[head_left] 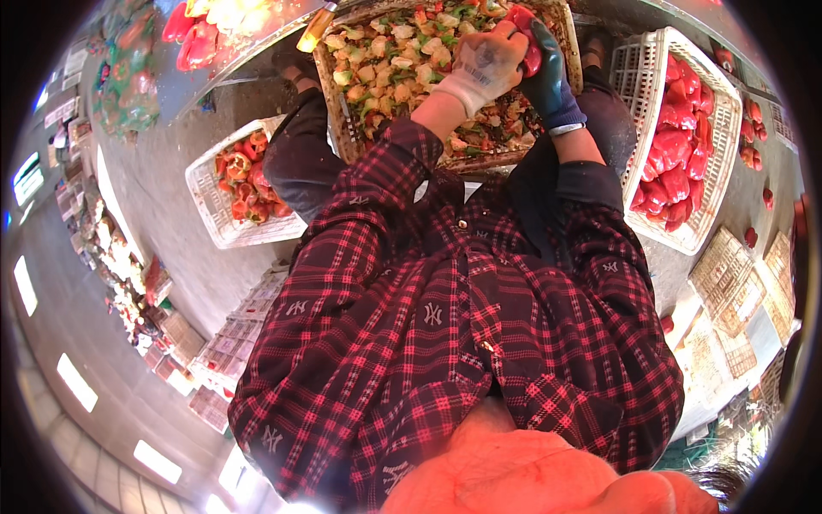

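Observation:
My right hand [552, 90], in a dark blue-green glove, grips a red bell pepper [532, 53] above a crate [336, 107]. My left hand [486, 67], in a whitish glove, is curled closed against the pepper's left side. Whatever its fingers hold is hidden. Beneath both hands, the crate is filled with pale pepper cores [390, 68], mixed with green stem bits and red scraps. It stands between my knees.
A white crate of glossy red peppers [676, 163] stands at my right. To my left is a smaller white crate [224, 227] with red-orange peppers. More red peppers [199, 44] lie on a metal surface [257, 47] ahead, beside a yellow-orange object [317, 27].

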{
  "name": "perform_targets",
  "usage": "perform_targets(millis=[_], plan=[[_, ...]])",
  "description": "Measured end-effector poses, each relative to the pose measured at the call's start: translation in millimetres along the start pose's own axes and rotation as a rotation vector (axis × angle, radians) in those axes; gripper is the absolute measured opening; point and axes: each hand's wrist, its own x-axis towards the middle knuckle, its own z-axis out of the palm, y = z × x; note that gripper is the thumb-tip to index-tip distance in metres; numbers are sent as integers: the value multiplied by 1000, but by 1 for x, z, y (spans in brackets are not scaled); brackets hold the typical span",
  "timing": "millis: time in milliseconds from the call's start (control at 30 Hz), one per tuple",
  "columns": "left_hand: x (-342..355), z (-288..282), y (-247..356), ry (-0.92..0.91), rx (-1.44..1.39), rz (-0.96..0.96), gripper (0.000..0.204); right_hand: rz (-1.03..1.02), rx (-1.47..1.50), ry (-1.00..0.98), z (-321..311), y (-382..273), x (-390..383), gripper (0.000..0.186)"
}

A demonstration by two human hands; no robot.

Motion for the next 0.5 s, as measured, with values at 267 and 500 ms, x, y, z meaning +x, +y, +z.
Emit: perform_targets(millis=[267,500], plan=[[-52,18,-69,266,-470,-574,26,167,156,32,1,4,-4,39],[-31,4,-37,166,-178,43,31,161,36,-99,-3,6,-1,38]])
